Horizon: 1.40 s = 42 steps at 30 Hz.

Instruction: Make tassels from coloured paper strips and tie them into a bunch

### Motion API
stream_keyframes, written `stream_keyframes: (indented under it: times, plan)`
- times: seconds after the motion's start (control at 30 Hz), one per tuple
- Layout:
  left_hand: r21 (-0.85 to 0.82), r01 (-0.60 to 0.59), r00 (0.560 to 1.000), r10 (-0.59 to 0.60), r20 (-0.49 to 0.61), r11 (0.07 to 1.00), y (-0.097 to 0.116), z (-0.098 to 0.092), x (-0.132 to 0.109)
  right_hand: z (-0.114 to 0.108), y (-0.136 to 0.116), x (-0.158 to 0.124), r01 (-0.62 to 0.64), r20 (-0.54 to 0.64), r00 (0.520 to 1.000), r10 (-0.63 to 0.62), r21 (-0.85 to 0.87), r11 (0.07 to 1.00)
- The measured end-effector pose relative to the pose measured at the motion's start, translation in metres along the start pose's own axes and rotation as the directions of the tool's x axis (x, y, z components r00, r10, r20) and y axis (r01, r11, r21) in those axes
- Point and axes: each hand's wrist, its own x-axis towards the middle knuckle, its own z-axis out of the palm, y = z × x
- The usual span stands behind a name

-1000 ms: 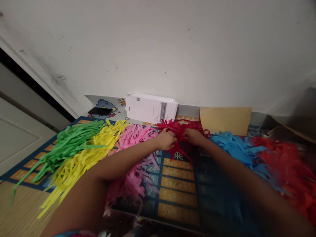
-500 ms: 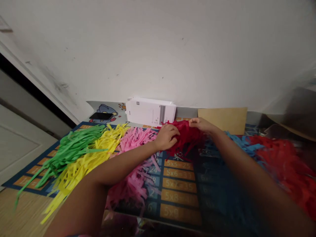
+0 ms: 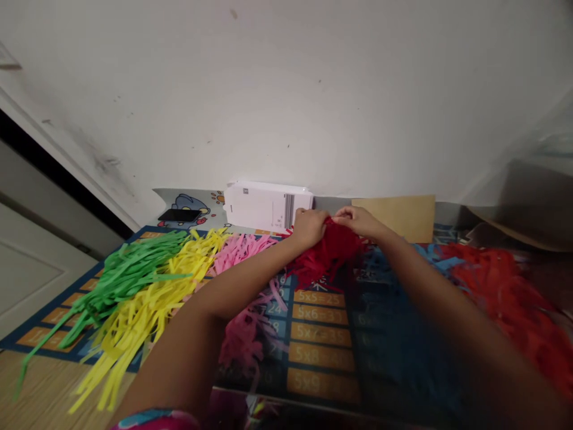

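A bundle of dark red paper strips [image 3: 324, 257] hangs below my hands over the middle of the printed mat [image 3: 320, 346]. My left hand [image 3: 310, 228] is closed on its upper left edge, fingers curled down. Close beside it, my right hand [image 3: 357, 221] pinches the top of the same bundle with thumb and forefinger. The two hands are almost touching. Pink strips [image 3: 244, 251] lie left of the bundle, partly behind my left forearm. Blue strips [image 3: 425, 254] lie to the right, partly hidden by my right forearm.
Green strips [image 3: 138, 263] and yellow strips [image 3: 156, 298] spread over the mat's left side. Brighter red strips [image 3: 505, 292] lie at the right. Along the wall are a black phone [image 3: 180, 215], a white box [image 3: 257, 203] with a barcode and a tan envelope [image 3: 398, 216].
My left hand has moved up and right to the top of the dark red bundle, and its fingers have closed there. My hands are nearer together. The view has shifted slightly.
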Motion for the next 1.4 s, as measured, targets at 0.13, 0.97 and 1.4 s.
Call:
stream_keyframes:
  times: [0.13, 0.97, 1.4]
  plan:
    - [-0.008, 0.059, 0.998, -0.059, -0.002, 0.998, -0.011, -0.002, 0.000, 0.010, 0.008, -0.015, 0.031, -0.122, 0.991, -0.055, -0.189, 0.982]
    - [-0.250, 0.005, 0.961, 0.064, 0.269, 0.968, -0.004, 0.033, 0.007, 0.018, 0.037, -0.031, -0.050, -0.198, 0.979, -0.045, -0.453, 0.890]
    - [-0.582, 0.212, 0.936, 0.008, 0.351, 0.785, -0.012, 0.050, 0.018, 0.024, 0.034, -0.044, -0.106, -0.323, 0.945, -0.048, -0.441, 0.891]
